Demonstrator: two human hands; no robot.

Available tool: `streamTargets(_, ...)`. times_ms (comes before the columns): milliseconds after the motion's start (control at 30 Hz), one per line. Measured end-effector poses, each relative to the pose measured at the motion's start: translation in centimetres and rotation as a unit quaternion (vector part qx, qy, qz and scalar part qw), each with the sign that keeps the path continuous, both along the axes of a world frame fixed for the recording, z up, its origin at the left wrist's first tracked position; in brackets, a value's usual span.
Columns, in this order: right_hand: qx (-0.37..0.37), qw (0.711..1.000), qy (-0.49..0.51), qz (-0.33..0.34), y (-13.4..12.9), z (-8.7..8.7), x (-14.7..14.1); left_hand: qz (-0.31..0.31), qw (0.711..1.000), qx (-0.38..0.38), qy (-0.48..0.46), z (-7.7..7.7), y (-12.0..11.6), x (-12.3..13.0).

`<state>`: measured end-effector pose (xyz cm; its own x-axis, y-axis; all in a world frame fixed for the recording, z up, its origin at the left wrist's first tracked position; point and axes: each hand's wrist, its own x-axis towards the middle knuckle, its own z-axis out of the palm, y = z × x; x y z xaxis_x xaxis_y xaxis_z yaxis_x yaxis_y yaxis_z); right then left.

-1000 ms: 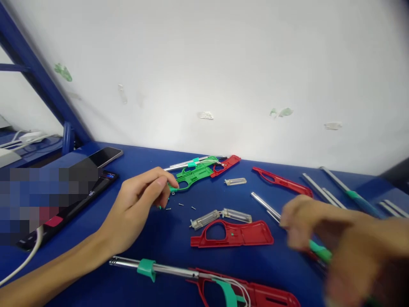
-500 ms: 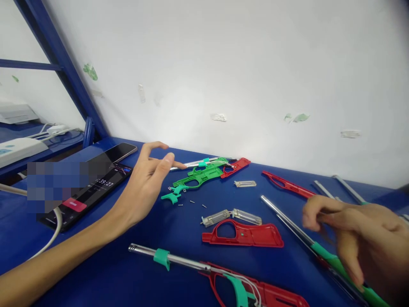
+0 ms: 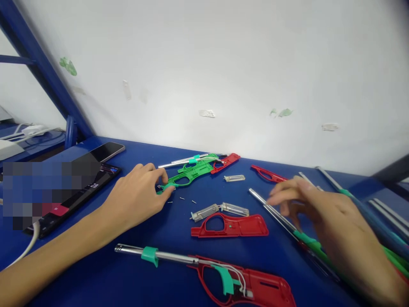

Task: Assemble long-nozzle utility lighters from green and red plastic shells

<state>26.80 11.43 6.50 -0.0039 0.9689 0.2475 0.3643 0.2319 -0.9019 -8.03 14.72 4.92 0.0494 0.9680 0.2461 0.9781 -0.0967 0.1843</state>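
My left hand (image 3: 139, 192) reaches to small teal triggers (image 3: 168, 186) on the blue table, with thumb and index finger apart around them. Part of these pieces is hidden by the fingers. My right hand (image 3: 332, 217) hovers, fingers loosely bent and apart, over a long lighter with a metal tube (image 3: 258, 197) and teal and green parts. No object shows in its fingers. In front lies a red lighter half (image 3: 268, 285) with a metal tube (image 3: 174, 257), white wires and a teal trigger (image 3: 226, 279). A red shell half (image 3: 249, 225) lies behind it.
Clear fuel tanks (image 3: 234, 209) and several small screws (image 3: 182, 198) lie mid-table. Green lighter shells (image 3: 196, 171) and a red shell (image 3: 231, 160) sit near the wall, another red shell (image 3: 268, 174) farther right. Phones (image 3: 108, 151) and a white cable (image 3: 36, 232) are at left.
My left hand has lowered onto the teal triggers. My right hand has shifted left over the metal tube. The view has turned slightly right.
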Motion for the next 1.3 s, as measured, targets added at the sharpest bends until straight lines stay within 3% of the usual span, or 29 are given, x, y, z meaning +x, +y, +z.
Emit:
streamTargets(133, 0.017, 0.999, -0.029, 0.018, -0.3, 0.6, -0.8, -0.009, 1.0, -0.012, 0.002, -0.5, 0.3, -0.3)
streamTargets(267, 0.08, 0.985, -0.153, 0.03, -0.5, 0.4, -0.9, -0.017, 1.0, -0.005, -0.005, -0.5, 0.6, -0.5)
streamTargets(433, 0.196, 0.906, -0.358, 0.113, -0.6, -1.3, -1.0, -0.029, 0.999, 0.005, -0.03, -0.2, 0.5, -0.5)
streamTargets(567, 0.229, 0.868, -0.406, 0.174, -0.6, -2.2, -1.4, -0.038, 0.998, 0.01, -0.058, -0.3, 0.4, -0.4)
streamTargets(767, 0.252, 0.86, -0.42, 0.145, -0.6, -2.1, -1.5, -0.118, 0.984, 0.044, -0.129, -0.8, 0.0, -0.1)
streamTargets(1033, 0.27, 0.872, -0.402, 0.072, -0.7, -1.5, -1.0, -0.205, 0.97, 0.061, -0.113, -0.9, -0.6, 0.4)
streamTargets(1300, 0.198, 0.841, -0.477, 0.16, -0.5, -2.2, -1.1, -0.229, 0.967, 0.051, -0.096, -1.6, -0.9, 0.2)
